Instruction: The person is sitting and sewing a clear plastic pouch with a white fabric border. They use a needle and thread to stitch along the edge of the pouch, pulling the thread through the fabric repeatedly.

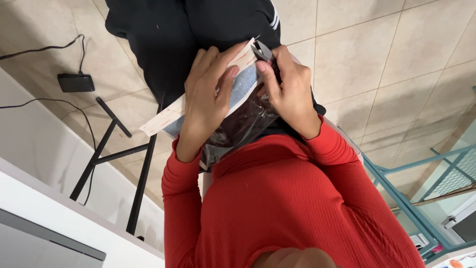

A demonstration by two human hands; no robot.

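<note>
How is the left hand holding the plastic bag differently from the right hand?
The left hand lies flat with long fingers spread over the clear plastic bag; the right hand curls and pinches the bag's top corner. The left hand covers the white strip side, the right hand the dark side. Both wear red sleeves and grip the same bag.

The floor (377, 54) is laid with large beige tiles set on a slant, with thin pale joints between them; daylight falls evenly across it, with little shadow. At the left runs a white table (34, 198) on a black metal frame (141, 173); a black cable (39, 49) trails over the tiles to a small black power adapter (75, 82) lying flat near it. At the right stands a teal metal frame (396, 193) with a wire mesh panel (453, 178) inside it.
</note>
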